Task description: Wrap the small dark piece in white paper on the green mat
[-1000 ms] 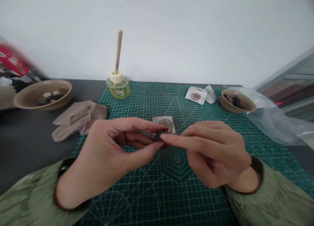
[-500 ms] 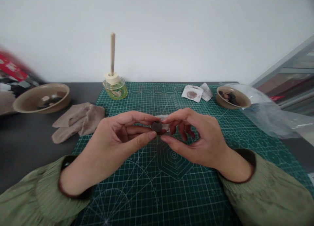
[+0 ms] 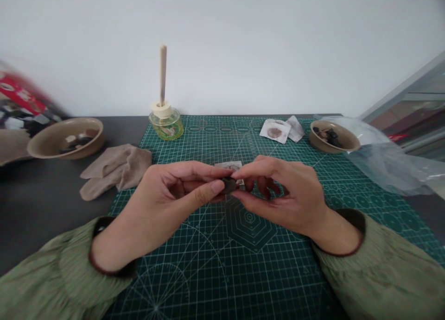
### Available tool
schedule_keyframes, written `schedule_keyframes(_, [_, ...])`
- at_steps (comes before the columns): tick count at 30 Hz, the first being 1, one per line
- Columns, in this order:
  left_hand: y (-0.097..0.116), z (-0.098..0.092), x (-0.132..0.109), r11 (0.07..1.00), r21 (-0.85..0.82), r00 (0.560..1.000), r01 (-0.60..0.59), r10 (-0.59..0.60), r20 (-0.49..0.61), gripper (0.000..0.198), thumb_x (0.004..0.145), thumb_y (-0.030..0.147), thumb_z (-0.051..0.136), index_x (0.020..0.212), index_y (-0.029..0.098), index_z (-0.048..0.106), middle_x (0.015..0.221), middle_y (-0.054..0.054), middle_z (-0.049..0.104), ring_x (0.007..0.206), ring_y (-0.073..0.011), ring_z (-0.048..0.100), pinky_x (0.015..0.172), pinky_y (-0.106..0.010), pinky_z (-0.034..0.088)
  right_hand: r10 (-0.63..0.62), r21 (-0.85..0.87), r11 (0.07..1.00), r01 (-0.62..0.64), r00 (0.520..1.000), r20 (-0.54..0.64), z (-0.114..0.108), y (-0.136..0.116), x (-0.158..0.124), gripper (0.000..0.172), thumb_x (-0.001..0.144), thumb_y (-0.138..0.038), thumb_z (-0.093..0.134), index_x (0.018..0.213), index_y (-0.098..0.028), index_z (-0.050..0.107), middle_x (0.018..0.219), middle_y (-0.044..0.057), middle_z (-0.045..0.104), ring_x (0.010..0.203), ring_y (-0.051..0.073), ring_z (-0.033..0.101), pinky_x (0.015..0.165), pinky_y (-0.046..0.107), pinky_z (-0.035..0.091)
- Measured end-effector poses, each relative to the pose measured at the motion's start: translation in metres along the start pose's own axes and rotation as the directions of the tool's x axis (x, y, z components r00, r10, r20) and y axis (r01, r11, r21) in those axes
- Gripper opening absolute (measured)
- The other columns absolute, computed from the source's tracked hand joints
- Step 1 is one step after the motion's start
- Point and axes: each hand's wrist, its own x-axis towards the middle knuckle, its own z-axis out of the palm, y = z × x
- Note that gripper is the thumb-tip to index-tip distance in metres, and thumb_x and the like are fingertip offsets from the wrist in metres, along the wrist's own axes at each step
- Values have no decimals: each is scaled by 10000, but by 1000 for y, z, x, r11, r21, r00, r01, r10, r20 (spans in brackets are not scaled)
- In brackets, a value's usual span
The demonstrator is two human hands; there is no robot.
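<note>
A small dark round piece (image 3: 229,185) is held over the middle of the green cutting mat (image 3: 208,273). My left hand (image 3: 177,190) pinches it from the left between thumb and fingers. From the right, the thumb and index finger of my right hand (image 3: 281,188) close on the same piece, with the other fingers curled behind. Just beyond the fingertips lies a small whitish packet (image 3: 228,164), mostly covered by my hands. Farther back on the mat are a white packet with a brown round patch (image 3: 275,131) and a second packet (image 3: 295,128).
A glass bottle with sticks (image 3: 167,125) stands at the mat's back left. Left of the mat are a brown cloth (image 3: 118,167) and a bowl with small pieces (image 3: 45,141). Another bowl (image 3: 347,143) with dark pieces and clear plastic (image 3: 385,167) are at right.
My right thumb and index finger have closed onto the dark piece, which now looks tilted. The whole view has shifted slightly.
</note>
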Motion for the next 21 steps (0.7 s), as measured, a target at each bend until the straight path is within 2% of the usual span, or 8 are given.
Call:
schedule_keyframes(6, [-3, 0, -2, 995, -93, 999, 44, -41, 35, 351, 839, -21, 940, 1035, 269, 945, 1034, 0, 944, 980, -232, 935, 870, -179, 745, -32, 16, 999, 33, 999, -18, 2, 1, 0, 164, 1036, -143, 834, 1147, -221, 743, 968, -11, 880, 661, 82, 752, 569, 189, 548])
schedule_keyframes(10, [-4, 0, -3, 993, -112, 998, 49, -44, 52, 365, 819, -24, 952, 1065, 245, 930, 1056, -19, 945, 995, -253, 934, 908, -231, 761, -50, 38, 998, 52, 998, -37, 2, 2, 1, 165, 1032, -136, 835, 1142, -221, 744, 974, -7, 882, 644, 80, 738, 541, 191, 519])
schedule_keyframes(13, [-4, -1, -3, 996, -74, 998, 57, -54, 35, 317, 821, 35, 973, 1059, 238, 924, 1059, -32, 948, 984, -272, 939, 914, -289, 783, -51, 39, 998, 52, 998, -31, 3, 1, 0, 164, 1029, -129, 838, 1133, -215, 745, 991, -7, 886, 628, 68, 713, 538, 189, 499])
schedule_keyframes(16, [-4, -3, -2, 998, 39, 998, 57, -58, 9, 226, 846, 154, 1003, 1044, 234, 926, 1050, -51, 952, 977, -286, 942, 917, -338, 795, -37, 64, 997, 38, 999, -14, 5, 2, 0, 194, 1006, -159, 866, 1148, -210, 744, 953, -25, 864, 568, 54, 650, 529, 190, 485])
schedule_keyframes(19, [-6, -7, 1, 987, 157, 999, 33, -31, -15, 225, 862, 293, 1027, 1040, 215, 912, 1049, -76, 952, 990, -299, 938, 926, -372, 795, 47, 94, 995, -37, 994, -102, -2, 15, 1, 229, 1018, -278, 827, 1216, -212, 735, 873, -39, 803, 530, 82, 619, 520, 222, 495])
schedule_keyframes(21, [-9, -9, 3, 977, 209, 999, 35, -30, -28, 290, 881, 402, 1022, 1039, 198, 890, 1060, -98, 951, 994, -303, 934, 933, -384, 790, 206, -4, 977, -213, 950, -234, -17, 30, 6, 218, 1095, -348, 690, 1246, -197, 734, 953, 27, 822, 645, 146, 711, 566, 271, 538])
